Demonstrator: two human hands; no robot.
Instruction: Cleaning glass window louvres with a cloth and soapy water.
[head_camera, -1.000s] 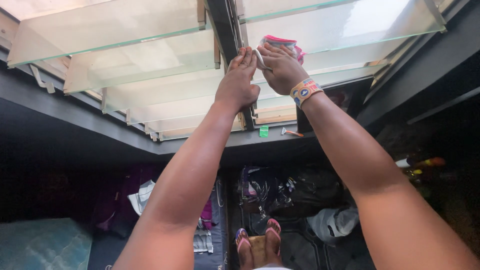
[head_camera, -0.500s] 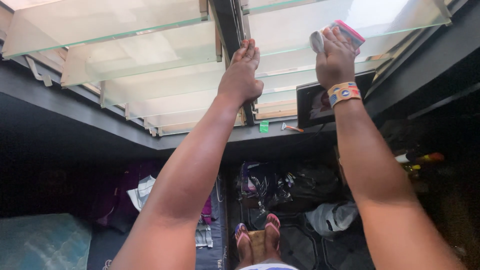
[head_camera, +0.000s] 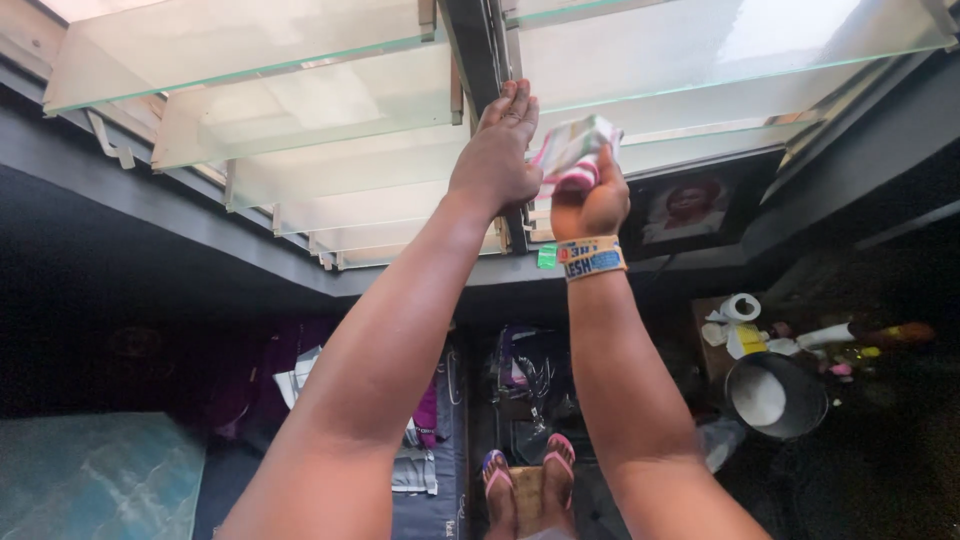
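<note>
A bunched pink-and-white cloth sat high in the scene, just below the glass louvre slats on the right side of the window. The right hand was clenched around its lower end in a fist, so the cloth stuck up out of the grip. A printed wristband circled that wrist. Just to the left, the left hand lay flat with its fingers together and stretched out against the dark centre post that split the window into 2 banks of slats; it gripped nothing. The 2 hands were close, side by side, with the cloth between them. Right of the fist, a framed picture leaned against the dark frame. Far below, 2 feet in pink sandals stood on a small wooden stool. To the right down there stood a dark bucket and a roll of paper.
</note>
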